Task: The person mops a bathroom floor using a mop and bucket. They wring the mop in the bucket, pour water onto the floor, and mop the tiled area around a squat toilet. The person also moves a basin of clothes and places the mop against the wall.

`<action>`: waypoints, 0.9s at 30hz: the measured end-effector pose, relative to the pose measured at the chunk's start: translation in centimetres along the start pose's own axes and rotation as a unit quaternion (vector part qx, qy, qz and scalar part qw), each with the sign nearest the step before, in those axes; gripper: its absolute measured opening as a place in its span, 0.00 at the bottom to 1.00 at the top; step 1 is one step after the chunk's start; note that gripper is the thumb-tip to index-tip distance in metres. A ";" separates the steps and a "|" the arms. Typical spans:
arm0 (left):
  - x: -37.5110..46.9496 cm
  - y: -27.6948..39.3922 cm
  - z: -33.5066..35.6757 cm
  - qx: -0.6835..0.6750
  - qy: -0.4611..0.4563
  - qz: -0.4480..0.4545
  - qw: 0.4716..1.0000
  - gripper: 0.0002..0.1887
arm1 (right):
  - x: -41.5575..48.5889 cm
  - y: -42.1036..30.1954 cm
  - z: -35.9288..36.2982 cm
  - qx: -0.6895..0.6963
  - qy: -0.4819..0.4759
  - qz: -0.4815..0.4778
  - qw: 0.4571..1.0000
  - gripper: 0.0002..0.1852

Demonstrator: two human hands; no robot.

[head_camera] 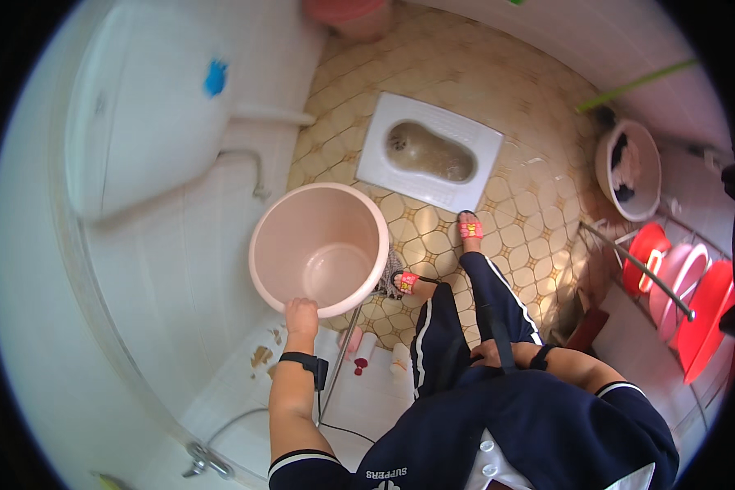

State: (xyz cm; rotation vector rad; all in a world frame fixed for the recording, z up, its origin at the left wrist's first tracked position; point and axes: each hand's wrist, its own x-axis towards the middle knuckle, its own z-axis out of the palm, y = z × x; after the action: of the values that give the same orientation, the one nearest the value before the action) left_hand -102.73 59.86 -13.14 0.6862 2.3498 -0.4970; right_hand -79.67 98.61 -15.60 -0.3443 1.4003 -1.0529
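Note:
A large pink plastic tub (318,248) stands upright at the centre left, with nothing seen inside it. My left hand (301,316) grips its near rim, fingers over the edge. At my waist, against the dark trousers, rests my right hand (487,354); its fingers are partly hidden and whether they hold anything is unclear. A patterned grey cloth (391,272) lies beside the tub on the floor, by one of my red slippers (408,282).
A squat toilet (429,153) is set in the tiled floor ahead. At the right are a bucket with clothes (628,171) and a metal rack (634,263) with red and pink basins. A toilet cistern (153,116) hangs on the left wall, and a shower tap (207,460) sits lower left.

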 end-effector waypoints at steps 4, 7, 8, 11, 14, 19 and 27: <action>-7.9 -1.9 7.2 -0.138 0.096 -0.140 0.976 0.05 | 2.4 -1.3 1.1 -0.054 -0.051 0.026 0.997 0.22; -12.0 -2.6 11.1 -0.202 0.121 -0.246 0.940 0.06 | 4.8 -2.8 2.1 -0.094 -0.094 0.068 0.989 0.21; -13.1 -3.0 12.1 -0.219 0.118 -0.276 0.928 0.06 | 5.5 -3.4 2.3 -0.113 -0.105 0.093 0.984 0.21; -16.1 -4.8 14.6 -0.303 0.140 -0.387 0.859 0.05 | 6.9 -5.0 2.8 -0.101 -0.118 0.115 0.981 0.20; -18.6 -7.5 16.6 -0.368 0.127 -0.466 0.794 0.10 | 7.9 -6.5 3.2 -0.102 -0.111 0.129 0.980 0.18; -22.2 -12.4 19.6 -0.396 0.192 -0.527 0.727 0.17 | 8.9 -8.3 4.0 -0.091 -0.081 0.115 0.986 0.17; -26.9 -20.3 23.8 -0.719 0.278 -0.433 0.467 0.18 | 9.8 -9.4 5.2 -0.095 -0.072 0.136 0.984 0.15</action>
State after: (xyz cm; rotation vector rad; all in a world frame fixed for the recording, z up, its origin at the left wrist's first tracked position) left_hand -85.65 22.53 -9.15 -1.3775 2.3579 1.5307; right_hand -80.31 84.24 -13.62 -0.3479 1.3756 -0.6604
